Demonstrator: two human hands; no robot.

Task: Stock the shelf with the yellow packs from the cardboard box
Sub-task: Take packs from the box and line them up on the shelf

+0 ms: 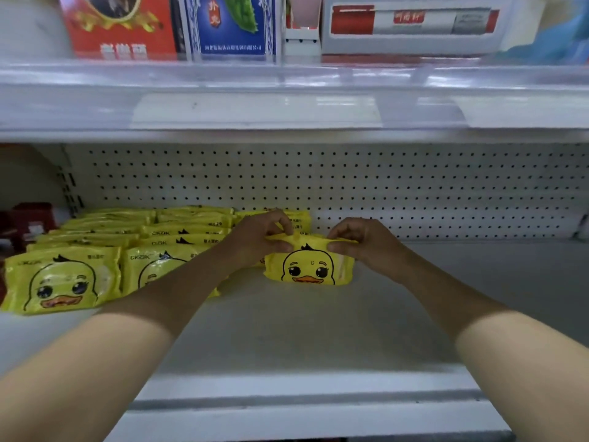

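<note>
A yellow pack with a duck face [308, 266] stands upright on the white shelf [287, 330], a little right of centre. My left hand [258, 234] pinches its top left corner and my right hand [360, 240] pinches its top right corner. To the left, several rows of the same yellow packs [95, 250] stand one behind another, the front ones facing me. A few more yellow packs [299, 220] stand behind the held one, partly hidden by my hands. The cardboard box is out of view.
A white pegboard back wall [414, 186] closes the shelf. The upper shelf [287, 100] overhangs with price-label holders and carries red and blue boxes [172, 27]. Dark red items [28, 221] sit at the far left. Bare shelf lies to the right of the held pack.
</note>
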